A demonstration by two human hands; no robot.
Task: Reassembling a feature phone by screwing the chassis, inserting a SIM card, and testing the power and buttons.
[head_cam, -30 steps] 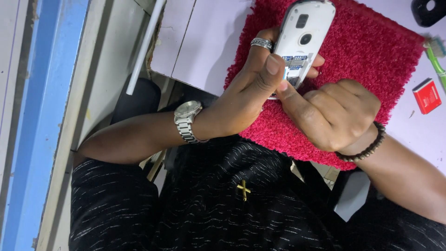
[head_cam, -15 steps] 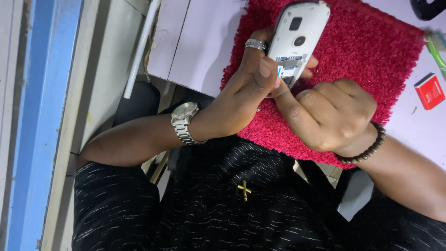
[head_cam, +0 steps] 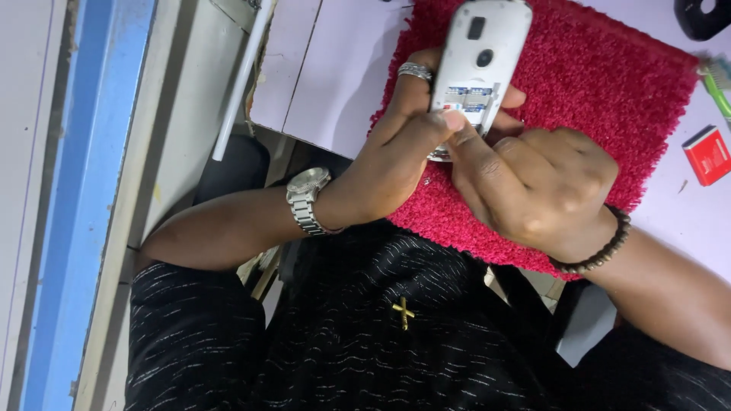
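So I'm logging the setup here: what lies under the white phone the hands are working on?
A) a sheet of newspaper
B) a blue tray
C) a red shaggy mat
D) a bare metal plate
C: the white phone, gripped by the left hand and touched by the right hand, is over a red shaggy mat.

My left hand (head_cam: 396,156) curled closed, thumb toward two o'clock. My right hand (head_cam: 537,186) was fisted, forefinger pointing toward eleven, perhaps pressing.

We wear a black flecked shirt (head_cam: 343,358) with gold cross (head_cam: 403,312); silver watch (head_cam: 307,199); silver ring (head_cam: 415,71); dark bead bracelet (head_cam: 598,255).
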